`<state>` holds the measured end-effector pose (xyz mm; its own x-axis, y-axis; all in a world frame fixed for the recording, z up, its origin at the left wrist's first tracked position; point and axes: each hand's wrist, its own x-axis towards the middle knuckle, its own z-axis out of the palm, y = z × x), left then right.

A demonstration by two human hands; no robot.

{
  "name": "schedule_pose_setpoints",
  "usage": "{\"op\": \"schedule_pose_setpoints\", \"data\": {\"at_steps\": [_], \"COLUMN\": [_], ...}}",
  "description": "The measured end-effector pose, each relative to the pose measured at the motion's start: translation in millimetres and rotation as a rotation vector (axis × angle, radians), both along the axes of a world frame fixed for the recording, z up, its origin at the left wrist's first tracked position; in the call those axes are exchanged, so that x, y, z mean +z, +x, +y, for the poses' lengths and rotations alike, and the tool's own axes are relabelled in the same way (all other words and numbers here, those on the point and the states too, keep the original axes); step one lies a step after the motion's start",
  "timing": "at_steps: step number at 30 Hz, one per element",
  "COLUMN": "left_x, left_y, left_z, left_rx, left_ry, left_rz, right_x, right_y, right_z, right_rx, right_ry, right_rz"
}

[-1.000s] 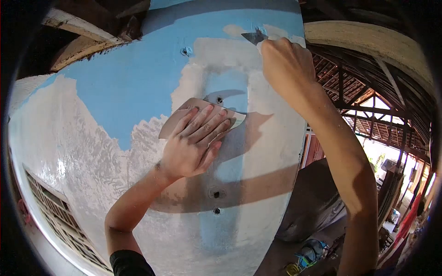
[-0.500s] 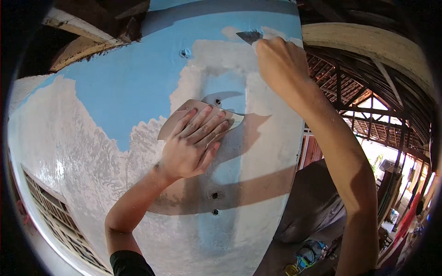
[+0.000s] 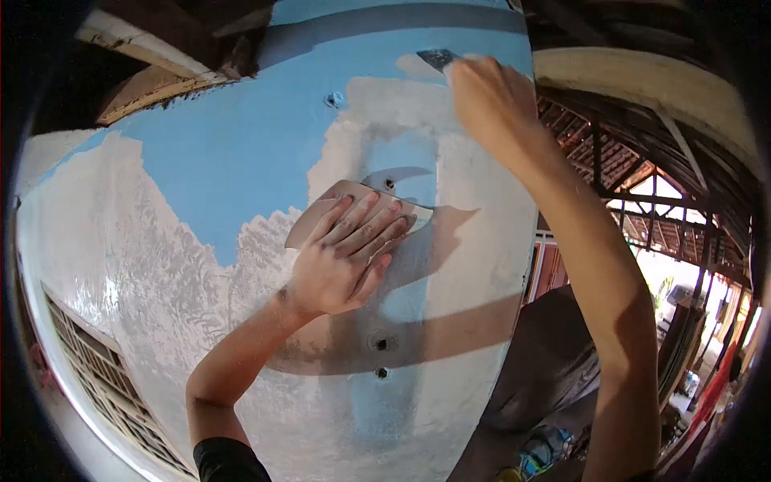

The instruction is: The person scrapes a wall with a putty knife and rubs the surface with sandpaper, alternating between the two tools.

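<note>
High on the wall (image 3: 241, 173), my right hand (image 3: 494, 96) is closed around a putty knife (image 3: 435, 59). Its dark blade lies against the blue paint beside a pale smeared patch; the handle is mostly hidden in the fist. Lower and to the left, my left hand (image 3: 341, 261) grips a thin, curved, brownish sheet (image 3: 309, 225), its fingers spread over the face toward me. A whitish corner of the sheet sticks out past the fingertips, and its shadow falls on the wall to the right.
Pale filler covers much of the blue wall. Dark holes (image 3: 381, 344) run down the middle strip, with another hole (image 3: 333, 100) higher up. A slatted vent (image 3: 104, 365) sits at lower left. Right of the wall's edge are a dark covered bulk (image 3: 546, 345) and roof timbers (image 3: 634, 173).
The knife blade has tilted and shifted slightly across the pale patch. The left hand keeps hold of the sheet. The whole view has shifted a little.
</note>
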<state>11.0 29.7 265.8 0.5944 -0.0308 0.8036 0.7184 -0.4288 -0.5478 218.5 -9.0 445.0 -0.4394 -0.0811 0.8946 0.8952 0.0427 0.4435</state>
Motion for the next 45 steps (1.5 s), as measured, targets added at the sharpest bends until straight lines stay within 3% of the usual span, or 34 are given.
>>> {"op": "schedule_pose_setpoints", "data": {"at_steps": [4,7,13,19,22,45], "left_x": [1,-2,0,1,-2,-3], "left_y": [-3,-2,-4,-2,-6,-3], "left_z": [-1,1,1,1,1,0], "left_rx": [-0.009,-0.02,-0.027,-0.015,-0.03,-0.027], "left_ry": [-0.014,-0.002,-0.006,0.023,0.007,0.005], "left_rz": [0.02,-0.019,-0.002,-0.006,-0.018,-0.004], "right_x": [-10,-6,-8,8,-15,4], "right_y": [-5,-4,-10,0,-10,-8], "right_z": [-13,10,-15,3,-10,-6], "right_rx": [-0.032,0.001,-0.05,-0.115,-0.134,-0.086], "right_ry": [-0.031,0.084,-0.079,-0.054,-0.084,-0.013], "right_rz": [-0.027,0.003,-0.003,0.037,-0.021,-0.063]}}
